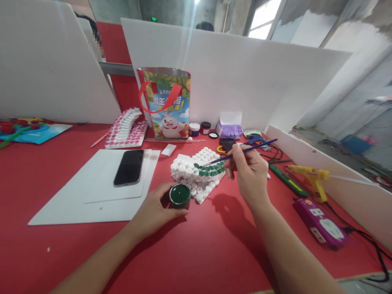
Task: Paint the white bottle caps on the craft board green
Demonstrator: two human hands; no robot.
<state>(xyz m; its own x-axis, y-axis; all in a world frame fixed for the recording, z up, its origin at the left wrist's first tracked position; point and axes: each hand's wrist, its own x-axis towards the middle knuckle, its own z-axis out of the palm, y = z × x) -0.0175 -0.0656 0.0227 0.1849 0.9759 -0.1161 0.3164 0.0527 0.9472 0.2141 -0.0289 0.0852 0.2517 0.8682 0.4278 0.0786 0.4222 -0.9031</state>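
My left hand [161, 205] is wrapped round a small open jar of dark green paint [180, 195], held upright over the red table just in front of a white craft piece [200, 190]. That piece is built of many round white rolls, and rows of them on its raised curved part are green. Above its right side, my right hand [247, 165] pinches a thin blue paintbrush [245, 151]. The brush slants down to the left, its tip at the green rolls near the middle of the piece. Whether the tip touches them is hard to tell.
White boards [70, 204] with a black phone [129, 167] lie left. Behind stand a pink-and-white craft piece [125, 130], a colourful bag [171, 110], paint jars [205, 128] and purple tissues [229, 128]. Right are a green cutter [288, 180], yellow glue gun [315, 179], purple box [320, 223] and cables.
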